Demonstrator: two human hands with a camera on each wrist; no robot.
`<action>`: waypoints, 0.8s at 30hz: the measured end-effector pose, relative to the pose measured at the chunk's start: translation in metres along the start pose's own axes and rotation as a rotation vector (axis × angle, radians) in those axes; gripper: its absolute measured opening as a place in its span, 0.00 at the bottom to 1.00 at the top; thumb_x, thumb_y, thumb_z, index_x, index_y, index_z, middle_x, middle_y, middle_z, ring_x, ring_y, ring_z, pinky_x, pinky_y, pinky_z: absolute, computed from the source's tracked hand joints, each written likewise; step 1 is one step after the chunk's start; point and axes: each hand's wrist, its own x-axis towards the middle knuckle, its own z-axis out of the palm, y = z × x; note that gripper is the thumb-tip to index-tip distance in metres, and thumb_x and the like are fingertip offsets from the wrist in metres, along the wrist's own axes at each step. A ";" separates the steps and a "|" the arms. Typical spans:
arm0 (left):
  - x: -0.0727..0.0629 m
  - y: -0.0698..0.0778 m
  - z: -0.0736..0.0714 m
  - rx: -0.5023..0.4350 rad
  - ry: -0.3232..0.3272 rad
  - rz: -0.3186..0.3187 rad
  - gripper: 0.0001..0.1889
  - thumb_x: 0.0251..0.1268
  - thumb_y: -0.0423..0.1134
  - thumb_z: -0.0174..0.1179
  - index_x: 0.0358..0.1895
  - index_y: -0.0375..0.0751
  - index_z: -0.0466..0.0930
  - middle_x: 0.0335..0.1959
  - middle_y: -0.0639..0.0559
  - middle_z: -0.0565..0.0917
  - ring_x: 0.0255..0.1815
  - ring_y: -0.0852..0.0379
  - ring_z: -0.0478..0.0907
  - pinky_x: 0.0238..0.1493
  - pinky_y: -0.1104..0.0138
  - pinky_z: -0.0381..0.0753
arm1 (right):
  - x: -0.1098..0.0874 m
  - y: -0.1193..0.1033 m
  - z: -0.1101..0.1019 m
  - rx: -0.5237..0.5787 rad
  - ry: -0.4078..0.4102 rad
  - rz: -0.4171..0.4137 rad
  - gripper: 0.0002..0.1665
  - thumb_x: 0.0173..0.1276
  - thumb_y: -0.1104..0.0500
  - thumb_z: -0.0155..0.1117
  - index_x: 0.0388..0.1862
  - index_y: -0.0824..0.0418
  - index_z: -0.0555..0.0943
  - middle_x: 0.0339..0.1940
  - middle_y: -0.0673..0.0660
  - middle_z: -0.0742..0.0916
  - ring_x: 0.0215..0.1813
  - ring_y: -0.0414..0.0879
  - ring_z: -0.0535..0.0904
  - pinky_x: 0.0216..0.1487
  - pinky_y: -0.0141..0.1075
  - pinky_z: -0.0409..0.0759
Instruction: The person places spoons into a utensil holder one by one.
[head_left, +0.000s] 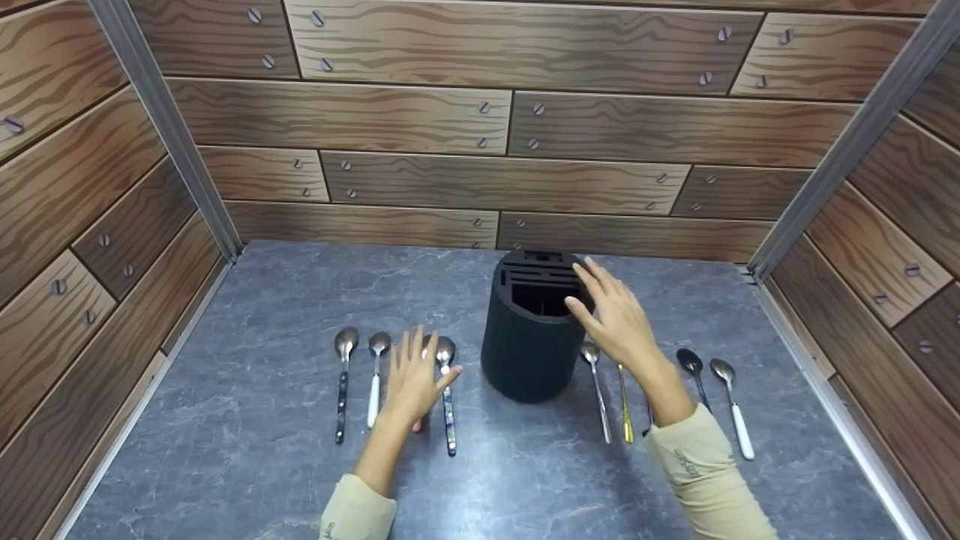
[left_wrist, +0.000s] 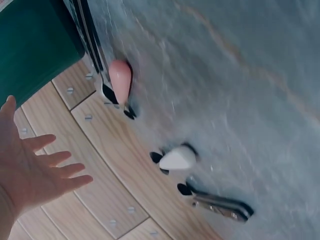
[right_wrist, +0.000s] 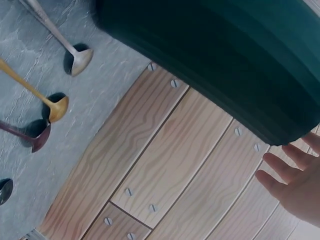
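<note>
Cutlery holder (head_left: 525, 356) stands upright on grey tabletop (head_left: 247, 420)

At its eight o'clock, left to right, lie a black-handled spoon (head_left: 342, 394), white-handled spoon (head_left: 374, 405), pink-handled spoon (left_wrist: 120, 82) and speckled-handled spoon (head_left: 448, 397); the left hand (head_left: 411, 382) hangs over them, fingers spread. At its three o'clock the right hand (head_left: 622, 322) is spread by the top edge; contact is hard to judge. At four o'clock lie a silver spoon (head_left: 600, 397), gold spoon (head_left: 626, 412), purple spoon (right_wrist: 40, 140), dark spoon (head_left: 689, 361) and second white-handled spoon (head_left: 742, 431).
</note>
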 end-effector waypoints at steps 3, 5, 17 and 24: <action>-0.001 0.003 0.005 -0.007 0.016 0.004 0.36 0.60 0.58 0.54 0.63 0.33 0.65 0.64 0.33 0.61 0.65 0.33 0.54 0.62 0.44 0.52 | 0.001 0.001 0.004 -0.031 -0.030 0.019 0.36 0.70 0.42 0.47 0.70 0.59 0.60 0.71 0.60 0.61 0.68 0.59 0.55 0.66 0.52 0.45; -0.001 0.004 0.008 -0.008 0.025 0.001 0.35 0.60 0.57 0.56 0.62 0.32 0.66 0.63 0.33 0.64 0.63 0.34 0.58 0.61 0.45 0.56 | 0.001 0.001 0.006 -0.045 -0.057 0.039 0.36 0.70 0.41 0.45 0.71 0.59 0.59 0.71 0.59 0.60 0.69 0.58 0.54 0.67 0.52 0.42; -0.004 0.019 0.023 -0.087 0.110 -0.141 0.25 0.50 0.41 0.68 0.48 0.28 0.74 0.42 0.35 0.74 0.43 0.38 0.72 0.42 0.52 0.74 | 0.002 0.005 0.012 0.025 -0.064 0.059 0.35 0.71 0.46 0.47 0.71 0.62 0.57 0.71 0.58 0.60 0.69 0.57 0.56 0.66 0.53 0.46; -0.009 0.024 0.033 -0.119 0.162 -0.245 0.19 0.43 0.33 0.70 0.37 0.26 0.75 0.33 0.35 0.76 0.37 0.38 0.75 0.38 0.51 0.75 | 0.001 0.003 0.013 0.036 -0.058 0.062 0.35 0.71 0.47 0.47 0.70 0.64 0.58 0.71 0.59 0.61 0.67 0.58 0.58 0.67 0.52 0.44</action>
